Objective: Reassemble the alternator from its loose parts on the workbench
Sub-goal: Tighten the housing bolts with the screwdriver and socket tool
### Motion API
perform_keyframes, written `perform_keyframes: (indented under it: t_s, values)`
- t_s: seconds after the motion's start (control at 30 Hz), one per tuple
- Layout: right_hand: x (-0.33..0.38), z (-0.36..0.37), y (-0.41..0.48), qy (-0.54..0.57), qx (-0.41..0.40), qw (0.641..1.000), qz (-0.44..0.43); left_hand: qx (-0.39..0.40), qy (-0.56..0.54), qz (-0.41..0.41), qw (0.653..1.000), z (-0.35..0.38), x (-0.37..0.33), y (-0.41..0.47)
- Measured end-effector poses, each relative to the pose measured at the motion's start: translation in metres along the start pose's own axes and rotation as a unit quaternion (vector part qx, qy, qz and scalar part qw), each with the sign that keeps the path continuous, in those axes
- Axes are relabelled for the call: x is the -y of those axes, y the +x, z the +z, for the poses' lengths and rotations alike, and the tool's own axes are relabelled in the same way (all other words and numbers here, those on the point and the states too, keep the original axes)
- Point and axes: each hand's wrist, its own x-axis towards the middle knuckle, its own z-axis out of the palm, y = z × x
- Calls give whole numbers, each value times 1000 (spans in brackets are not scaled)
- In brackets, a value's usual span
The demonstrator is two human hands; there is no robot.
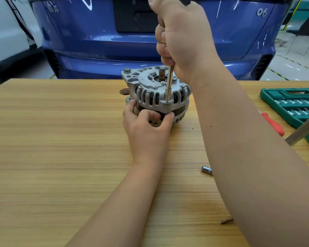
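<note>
Now we have one alternator [155,93] standing shaft-up on the bench [61,139], toward its twelve o'clock edge. Our left hand [146,125] sits at the alternator's six o'clock, fingers and thumb curled round the lower housing, grasping it. Our right hand [182,38] is above at twelve o'clock, clenched round the handle of one driver [169,82]. The driver's shaft drops upright onto a bolt at about five o'clock on the housing's rim.

From the alternator we count:
- four o'clock: one loose socket [207,170]
- toward five o'clock: one small bit [226,220]
- three o'clock: one red screwdriver [273,124] and one green case [292,106]
- nine o'clock: one brown ring [123,91], just beside it
</note>
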Motion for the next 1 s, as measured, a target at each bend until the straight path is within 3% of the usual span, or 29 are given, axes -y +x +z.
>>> perform_keyframes:
  t_s: [0.2,0.4,0.63,0.8,1.0]
  values:
    - [1,-1,4,20,54,998,-1,-32,-52,-7,998,10,-3,-6]
    - [8,-28,12,139,106,984,14,-26,-48,17,998,8,4,-2]
    - [-3,-18,15,133,175,974,58,-10,-46,22,999,5,10,1]
    - [-4,-22,22,171,284,940,76,-5,-71,-3,997,2,7,3]
    - [-8,-19,28,233,404,879,98,23,-131,-92,987,5,7,5]
